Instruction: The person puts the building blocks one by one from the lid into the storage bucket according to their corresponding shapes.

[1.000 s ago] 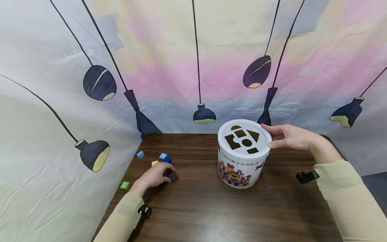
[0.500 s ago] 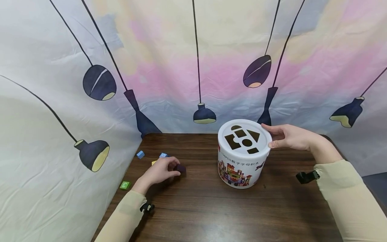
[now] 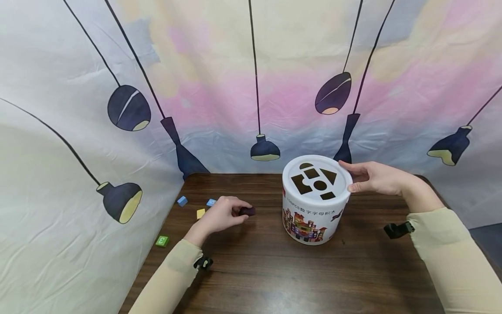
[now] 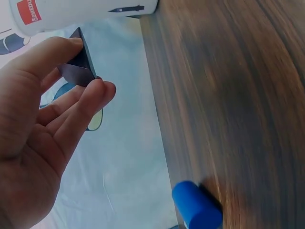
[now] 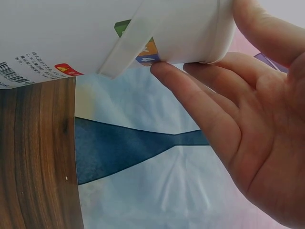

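Observation:
My left hand [image 3: 221,213] pinches a dark purple wedge-shaped block [image 4: 82,64] between thumb and fingertips, over the table to the left of the bucket. A white round block bucket [image 3: 310,222] stands upright, with printed building pictures on its wall. Its white lid [image 3: 290,168] has several shaped cut-outs, among them a circle, a triangle and a square. My right hand [image 3: 378,178] rests against the bucket's right side at the lid's rim, thumb nearer me and index finger further back. In the right wrist view its fingers lie fairly straight along the wall.
On the brown wooden table [image 3: 251,270], small blocks lie at the left: a blue cube [image 3: 182,200], a light blue one [image 3: 211,202], a yellow one [image 3: 200,213] and a green one [image 3: 162,240]. A blue cylinder [image 4: 198,207] shows in the left wrist view. A patterned cloth [image 3: 219,87] hangs behind.
My left hand has lifted the dark purple block and moved it right and away from me, towards the bucket. The yellow block shows more fully. The right hand and bucket have stayed put.

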`<state>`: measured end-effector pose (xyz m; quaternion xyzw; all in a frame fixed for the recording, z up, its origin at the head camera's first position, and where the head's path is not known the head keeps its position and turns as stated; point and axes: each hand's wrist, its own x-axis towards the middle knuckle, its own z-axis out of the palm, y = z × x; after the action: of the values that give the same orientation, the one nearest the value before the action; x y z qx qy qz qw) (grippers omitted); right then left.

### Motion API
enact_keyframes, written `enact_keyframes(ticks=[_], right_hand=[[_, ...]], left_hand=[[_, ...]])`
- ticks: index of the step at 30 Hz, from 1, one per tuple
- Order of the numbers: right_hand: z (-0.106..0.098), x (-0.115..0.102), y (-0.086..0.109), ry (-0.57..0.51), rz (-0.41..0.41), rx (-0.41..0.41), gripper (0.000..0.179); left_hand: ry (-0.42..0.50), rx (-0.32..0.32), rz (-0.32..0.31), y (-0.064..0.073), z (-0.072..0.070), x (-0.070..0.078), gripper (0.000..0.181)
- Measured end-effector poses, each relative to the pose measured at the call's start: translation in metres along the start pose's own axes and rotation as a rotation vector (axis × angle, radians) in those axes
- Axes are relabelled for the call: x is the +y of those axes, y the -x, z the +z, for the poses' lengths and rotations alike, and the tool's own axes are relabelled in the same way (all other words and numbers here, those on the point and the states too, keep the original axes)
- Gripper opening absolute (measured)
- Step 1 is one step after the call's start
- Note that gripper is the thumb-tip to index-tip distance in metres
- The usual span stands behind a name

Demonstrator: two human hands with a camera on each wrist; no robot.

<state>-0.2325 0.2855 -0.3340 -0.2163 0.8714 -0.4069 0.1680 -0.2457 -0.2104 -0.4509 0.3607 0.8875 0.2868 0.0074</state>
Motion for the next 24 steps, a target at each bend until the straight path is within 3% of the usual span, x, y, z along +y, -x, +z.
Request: enact_keyframes(ticks=[6,11,19,24], right_hand=[[0.000,0.000,0.001,-0.002,-0.002,0.005,0.089],[0.000,0.000,0.001,-0.004,-0.001,0.006,0.090],[0.000,0.002,0.001,-0.045,0.002,-0.003,0.091],[0.000,0.002,0.000,-0.029,-0.005,-0.005,0.091]], left_hand=[[0.001,0.036,-0.005,-0.012,0.000,0.010,0.030],[0.024,0.088,0.051,-0.025,-0.010,0.025,0.031],[0.069,0.157,0.110,-0.063,-0.041,0.066,0.039],[0.034,0.175,0.205,-0.090,-0.048,0.094,0.037]])
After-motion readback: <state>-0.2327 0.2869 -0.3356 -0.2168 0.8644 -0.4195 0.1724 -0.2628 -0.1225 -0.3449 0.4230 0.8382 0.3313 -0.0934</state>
